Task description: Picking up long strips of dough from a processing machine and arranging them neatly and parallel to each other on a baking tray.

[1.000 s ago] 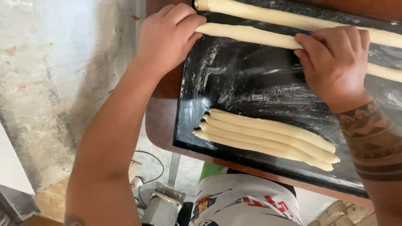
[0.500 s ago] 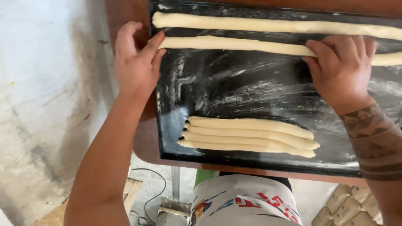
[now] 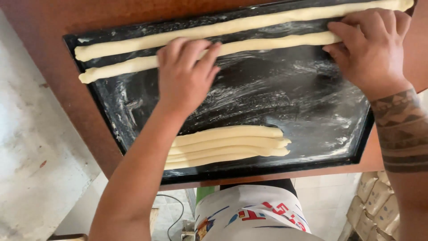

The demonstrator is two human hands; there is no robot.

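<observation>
On the tray, left hand moved rightward (along dough rope).

Under your hands, the long dough rope looks soft, matt and pale, like the 4 smooth short strands. Your tray shows black, slightly glossy metal smeared with dull white flour. The worktop is reddish-brown polished wood.

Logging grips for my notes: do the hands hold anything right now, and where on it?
Nothing is gripped. Both hands press flat on the nearer long dough rope: left hand left of its middle, right hand near its right end.
</observation>
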